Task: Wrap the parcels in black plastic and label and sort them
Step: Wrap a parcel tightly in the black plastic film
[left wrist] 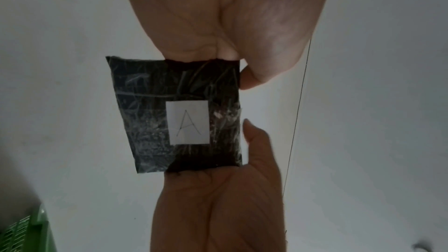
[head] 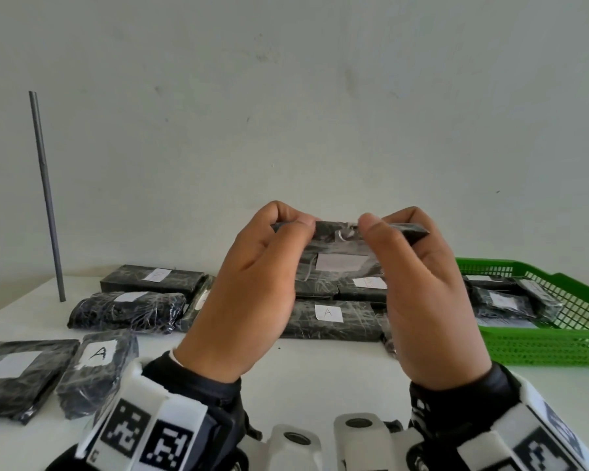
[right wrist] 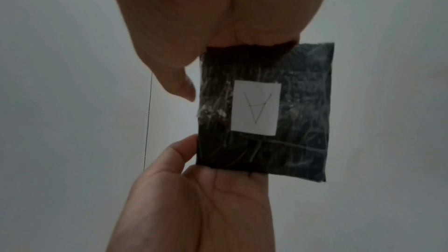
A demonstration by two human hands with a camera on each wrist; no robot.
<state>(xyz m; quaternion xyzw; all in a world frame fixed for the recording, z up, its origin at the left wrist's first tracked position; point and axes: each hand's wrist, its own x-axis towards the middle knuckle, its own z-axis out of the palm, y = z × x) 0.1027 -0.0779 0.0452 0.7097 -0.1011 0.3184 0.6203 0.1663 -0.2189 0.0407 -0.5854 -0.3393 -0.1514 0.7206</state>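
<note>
We hold the A-labelled parcel [head: 340, 248] up between both hands—left hand [head: 252, 283] & right hand [head: 422, 294] each pinching an end—prob. to check the label [left wrist: 189, 122] before sorting.

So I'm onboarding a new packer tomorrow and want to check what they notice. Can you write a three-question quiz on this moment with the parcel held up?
1. True or false: only one hand holds the raised parcel.
2. Which letter is on its white label? a) A b) P c) none
3. Fill in: the basket at the person's right is coloured ____.

Key
1. False: the left hand and the right hand each pinch one end.
2. a, as both wrist views show.
3. Green; it already holds wrapped parcels.
</note>
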